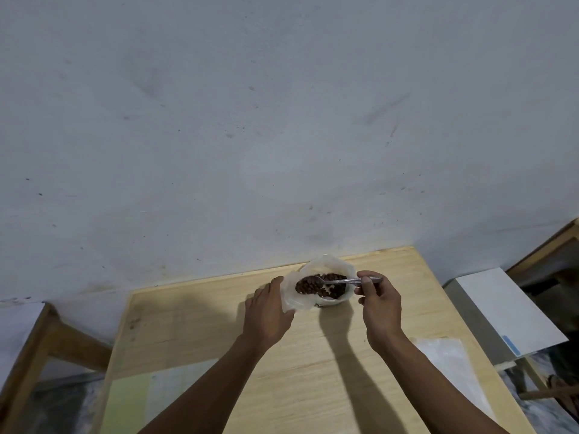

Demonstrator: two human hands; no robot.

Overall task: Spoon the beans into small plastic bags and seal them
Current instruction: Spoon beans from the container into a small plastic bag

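Observation:
A white container (pixel 332 300) with a plastic lining holds dark brown beans (pixel 335 289) near the far edge of the wooden table (pixel 194 333). My left hand (pixel 268 311) holds a small clear plastic bag (pixel 293 292) against the container's left side; some beans show through the bag. My right hand (pixel 380 303) grips the handle of a metal spoon (pixel 340 280), whose bowl lies over the beans and points left toward the bag.
A stack of flat clear plastic bags (pixel 451 368) lies on the table's right side near my right forearm. A pale green sheet (pixel 128 402) lies at the near left. A white board (pixel 507 311) stands off the right edge. A grey wall rises behind the table.

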